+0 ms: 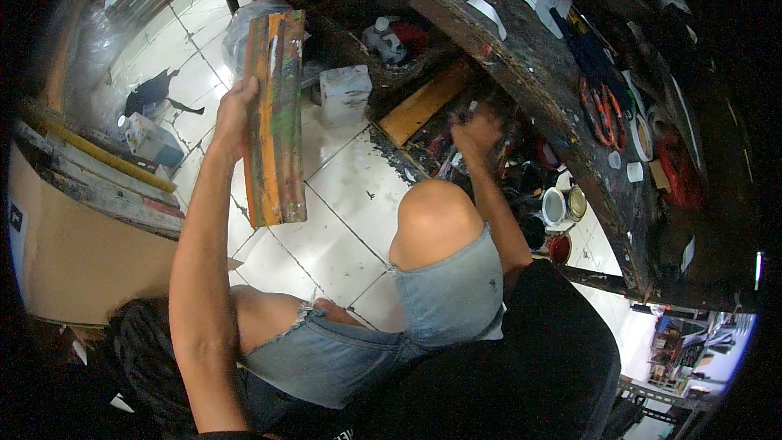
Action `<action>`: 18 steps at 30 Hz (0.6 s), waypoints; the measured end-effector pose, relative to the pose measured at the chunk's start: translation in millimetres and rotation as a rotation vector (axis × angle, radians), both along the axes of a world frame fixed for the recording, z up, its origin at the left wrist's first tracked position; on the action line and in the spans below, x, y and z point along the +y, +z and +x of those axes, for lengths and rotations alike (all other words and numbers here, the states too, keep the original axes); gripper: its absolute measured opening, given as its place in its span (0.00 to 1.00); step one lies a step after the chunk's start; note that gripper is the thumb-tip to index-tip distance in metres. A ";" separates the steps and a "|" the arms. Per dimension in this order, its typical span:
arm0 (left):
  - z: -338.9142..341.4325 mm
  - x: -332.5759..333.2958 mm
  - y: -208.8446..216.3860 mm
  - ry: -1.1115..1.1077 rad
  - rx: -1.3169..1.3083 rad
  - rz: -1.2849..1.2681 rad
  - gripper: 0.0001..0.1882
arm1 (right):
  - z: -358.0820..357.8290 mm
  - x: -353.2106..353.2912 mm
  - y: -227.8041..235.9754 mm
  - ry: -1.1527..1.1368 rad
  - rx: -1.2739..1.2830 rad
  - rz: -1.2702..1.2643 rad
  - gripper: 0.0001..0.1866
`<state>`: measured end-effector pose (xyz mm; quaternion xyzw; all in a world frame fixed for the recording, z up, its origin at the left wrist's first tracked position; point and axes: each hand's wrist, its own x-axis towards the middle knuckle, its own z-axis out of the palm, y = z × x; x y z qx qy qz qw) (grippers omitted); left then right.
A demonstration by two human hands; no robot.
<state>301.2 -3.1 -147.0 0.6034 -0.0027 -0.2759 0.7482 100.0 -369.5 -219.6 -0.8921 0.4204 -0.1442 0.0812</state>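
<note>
My left hand (pixel 235 118) grips the left edge of a long wooden squeegee (pixel 277 130), streaked with orange, green and brown paint. It is held upright above the tiled floor. Under the dark workbench (pixel 529 81), my right hand (pixel 481 132) reaches into a cluttered spot of small stained items. Motion smears its fingers, so whether it holds anything is hidden. A bare wooden board (pixel 428 103) lies just left of that hand. Open paint cans, one white inside (pixel 554 206) and one dark red (pixel 559 248), stand nearer to me beside my right forearm.
A smudged white container (pixel 344 94) and a greyish jug (pixel 383 41) stand beyond my knees. At left are a clear plastic bottle (pixel 152 142), a black scrap (pixel 151 94) and a cardboard sheet (pixel 90 244). Orange-handled scissors (pixel 601 114) and a tape roll (pixel 642 139) are on the bench.
</note>
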 end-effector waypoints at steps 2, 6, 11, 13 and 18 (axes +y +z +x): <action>-1.8 -4.8 5.3 -0.008 0.001 0.035 0.20 | -24.1 -17.6 -22.2 -0.186 0.028 -0.086 0.53; -2.9 -7.3 8.8 -0.027 -0.017 0.036 0.20 | -42.8 -36.6 -23.9 -0.362 0.154 0.164 0.68; 2.5 -3.3 -0.6 -0.041 -0.041 0.041 0.21 | -39.3 -55.0 -8.0 -0.390 0.113 0.294 0.68; 0.5 -0.6 1.6 -0.023 -0.036 0.042 0.21 | -35.5 -49.9 4.2 -0.294 0.077 0.336 0.60; 1.4 -4.7 3.9 -0.025 0.001 -0.022 0.20 | -22.8 -94.7 -46.4 -0.113 -0.313 0.285 0.39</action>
